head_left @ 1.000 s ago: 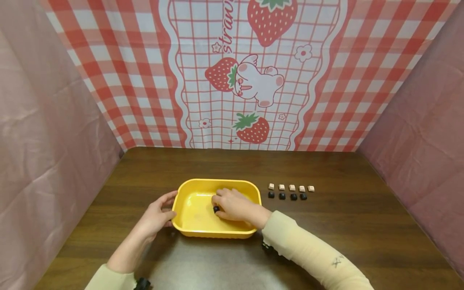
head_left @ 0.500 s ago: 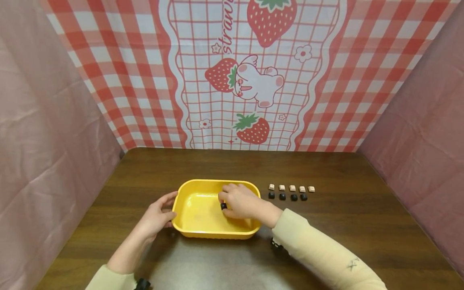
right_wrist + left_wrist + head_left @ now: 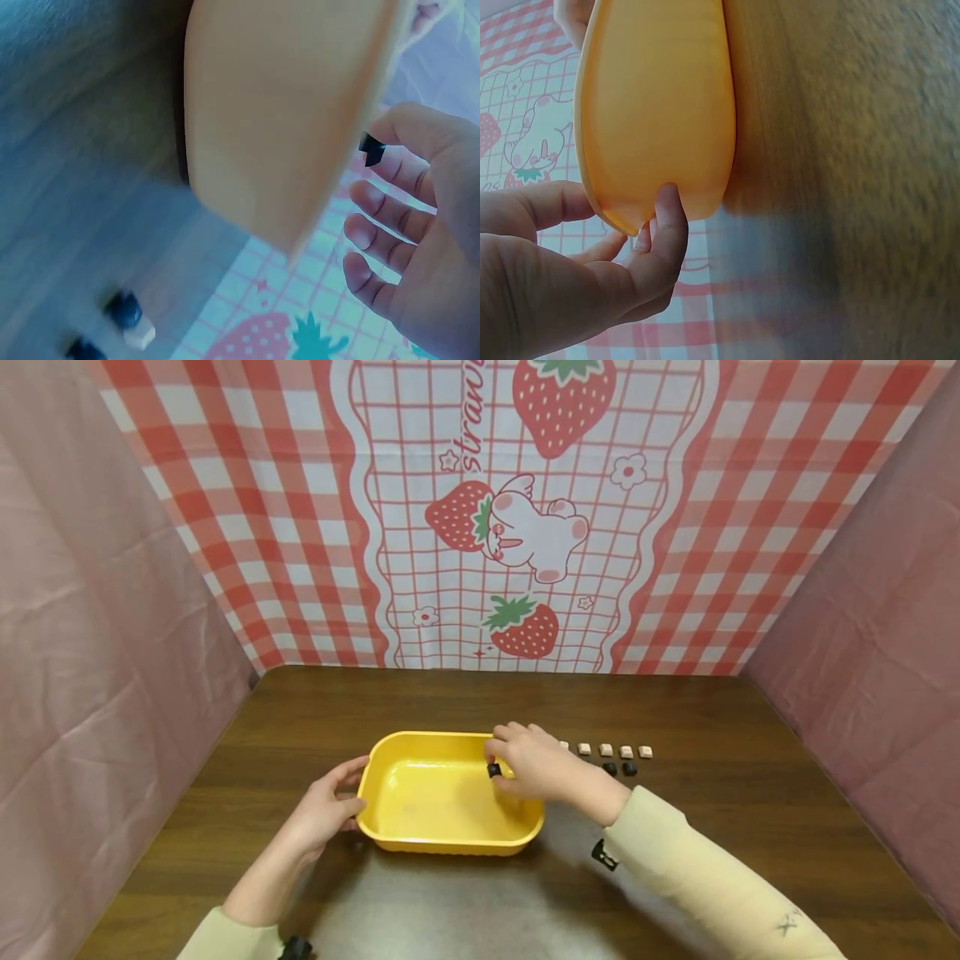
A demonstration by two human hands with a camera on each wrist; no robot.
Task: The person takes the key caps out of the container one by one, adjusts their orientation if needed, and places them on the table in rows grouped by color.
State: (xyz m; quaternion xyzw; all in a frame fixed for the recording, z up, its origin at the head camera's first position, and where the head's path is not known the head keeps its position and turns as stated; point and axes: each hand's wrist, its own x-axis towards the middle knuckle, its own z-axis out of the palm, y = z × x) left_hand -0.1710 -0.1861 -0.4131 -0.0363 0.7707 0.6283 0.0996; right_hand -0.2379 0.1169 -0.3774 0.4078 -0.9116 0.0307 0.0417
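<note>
A yellow plastic tub (image 3: 390,760) stands on the dark wooden table. My left hand (image 3: 327,807) grips its left rim, thumb over the edge; the left wrist view shows those fingers (image 3: 664,232) on the tub's outer wall (image 3: 660,112). My right hand (image 3: 534,763) hovers over the tub's right rim, pinching a small black keycap (image 3: 494,770) between thumb and forefinger. The same black keycap (image 3: 370,148) shows at the fingertips in the right wrist view, beside the tub's wall (image 3: 277,112). The tub looks empty inside.
To the right of the tub lie a row of beige keycaps (image 3: 615,751) and, in front of it, a row of black keycaps (image 3: 619,769), partly hidden by my right hand. A strawberry-print cloth backs the table; pink cloth lines both sides.
My right hand has lifted the black keycap out of the tub's middle and moved right to its right rim. The left hand and the tub have stayed put.
</note>
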